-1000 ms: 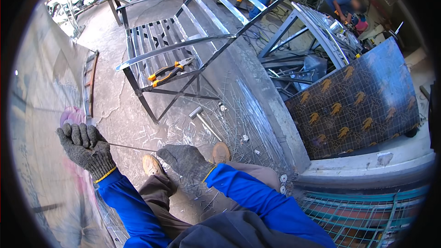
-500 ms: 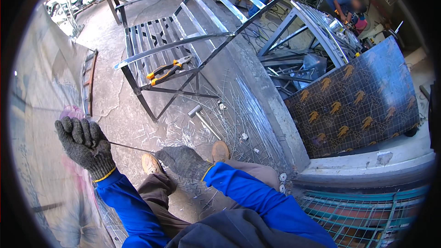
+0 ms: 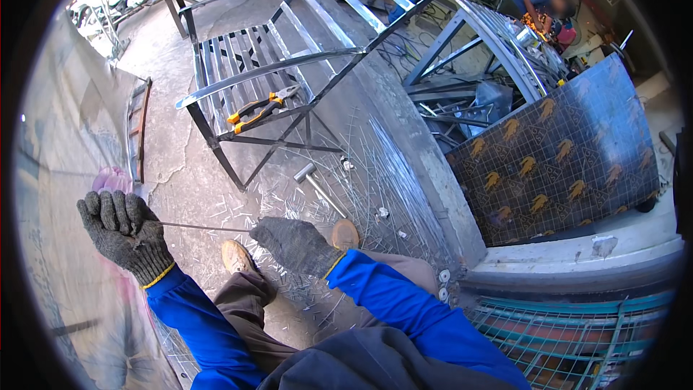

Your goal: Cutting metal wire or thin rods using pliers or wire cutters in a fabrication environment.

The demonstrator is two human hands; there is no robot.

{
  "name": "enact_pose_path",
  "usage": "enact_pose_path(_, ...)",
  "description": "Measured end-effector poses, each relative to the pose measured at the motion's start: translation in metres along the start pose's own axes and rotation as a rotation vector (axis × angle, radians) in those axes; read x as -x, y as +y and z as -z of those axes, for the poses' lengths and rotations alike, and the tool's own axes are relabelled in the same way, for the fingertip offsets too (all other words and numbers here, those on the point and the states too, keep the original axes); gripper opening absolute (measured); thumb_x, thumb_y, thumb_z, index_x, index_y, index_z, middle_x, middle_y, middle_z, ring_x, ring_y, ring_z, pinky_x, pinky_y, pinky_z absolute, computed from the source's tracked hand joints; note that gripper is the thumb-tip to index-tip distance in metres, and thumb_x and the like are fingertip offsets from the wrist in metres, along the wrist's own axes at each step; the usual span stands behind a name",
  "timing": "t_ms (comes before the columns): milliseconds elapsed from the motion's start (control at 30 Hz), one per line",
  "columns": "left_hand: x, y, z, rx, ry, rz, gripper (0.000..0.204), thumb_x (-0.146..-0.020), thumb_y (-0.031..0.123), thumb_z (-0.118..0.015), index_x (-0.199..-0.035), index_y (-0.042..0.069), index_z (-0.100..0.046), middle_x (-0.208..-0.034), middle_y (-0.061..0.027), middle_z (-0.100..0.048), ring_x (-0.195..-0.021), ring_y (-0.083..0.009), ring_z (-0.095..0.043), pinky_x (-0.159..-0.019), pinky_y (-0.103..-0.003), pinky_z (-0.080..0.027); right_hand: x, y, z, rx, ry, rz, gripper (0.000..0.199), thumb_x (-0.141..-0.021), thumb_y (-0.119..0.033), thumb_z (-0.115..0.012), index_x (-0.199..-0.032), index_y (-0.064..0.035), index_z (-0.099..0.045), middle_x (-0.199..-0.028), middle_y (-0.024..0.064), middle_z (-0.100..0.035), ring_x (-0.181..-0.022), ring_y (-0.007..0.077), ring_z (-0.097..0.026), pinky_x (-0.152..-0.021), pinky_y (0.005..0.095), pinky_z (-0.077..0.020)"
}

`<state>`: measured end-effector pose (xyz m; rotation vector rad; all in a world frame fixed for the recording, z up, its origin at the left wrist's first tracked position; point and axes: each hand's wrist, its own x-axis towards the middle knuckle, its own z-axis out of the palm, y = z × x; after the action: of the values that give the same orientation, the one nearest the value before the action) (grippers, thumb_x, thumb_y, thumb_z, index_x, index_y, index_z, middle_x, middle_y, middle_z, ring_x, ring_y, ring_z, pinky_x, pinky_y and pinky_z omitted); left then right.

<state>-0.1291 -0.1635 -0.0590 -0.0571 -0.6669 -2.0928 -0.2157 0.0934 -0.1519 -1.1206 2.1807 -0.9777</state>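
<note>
A thin dark metal rod (image 3: 206,227) stretches almost level between my two gloved hands. My left hand (image 3: 124,235), in a grey knit glove with a yellow cuff edge, is palm up with its fingers curled in, closed at the rod's left end. The other end runs into my right hand (image 3: 297,247), which is closed with its back upward; its fingertips are mostly hidden. Beyond my hands, orange-and-black pliers (image 3: 261,108) lie on the slatted seat of a metal chair frame (image 3: 271,65). A metal hammer (image 3: 320,189) rests on the floor in front of my shoes.
Cut wire pieces litter the floor around my shoes (image 3: 237,256). Long thin rods (image 3: 404,173) lie along the right. A patterned dark board (image 3: 556,155) leans beside a metal frame. Farther back, a person (image 3: 538,11) works amid orange sparks. A hanging sheet (image 3: 65,173) is at left.
My left hand has shifted slightly left and down, and my right slightly up and right. The rod slants less, and more of it shows. Sparks have appeared by the other person.
</note>
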Motion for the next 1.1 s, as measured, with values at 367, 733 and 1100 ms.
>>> enact_pose_path(367, 0.005, -0.004, -0.014, -0.027, -0.004, -0.02, 0.032, -0.103, 0.027, -0.045, -0.073, 0.014, -0.043, -0.051, 0.0026, -0.027, -0.039, -0.0078, -0.023, -0.035, -0.022, -0.022, -0.003, 0.013, -0.019, 0.097, 0.02, 0.076, 0.036, -0.1, -0.035, -0.04, -0.118, -0.0127, -0.062, -0.115, 0.0145, -0.065, -0.105, 0.0346, -0.062, -0.086, 0.0454, -0.0497)
enact_pose_path(733, -0.001, 0.012, 0.001, 0.053, -0.04, -0.023, 0.033, -0.103, 0.025, -0.043, -0.073, 0.013, -0.042, -0.054, 0.0034, -0.03, -0.041, -0.0066, -0.025, -0.037, -0.022, -0.024, -0.003, 0.029, -0.011, 0.043, 0.168, 0.339, 0.026, -0.097, -0.023, -0.053, -0.115, -0.0094, -0.067, -0.118, 0.0146, -0.064, -0.108, 0.0312, -0.062, -0.092, 0.0394, -0.0501)
enact_pose_path(1100, 0.005, 0.004, -0.018, -0.076, 0.074, -0.096, 0.035, -0.103, 0.027, -0.045, -0.071, 0.014, -0.042, -0.052, 0.0027, -0.032, -0.04, -0.0072, -0.025, -0.036, -0.022, -0.023, -0.001, 0.017, -0.008, -0.038, 0.012, 0.043, 0.034, -0.1, -0.031, -0.046, -0.118, -0.0085, -0.064, -0.12, 0.0163, -0.064, -0.109, 0.0341, -0.061, -0.093, 0.0411, -0.0486)
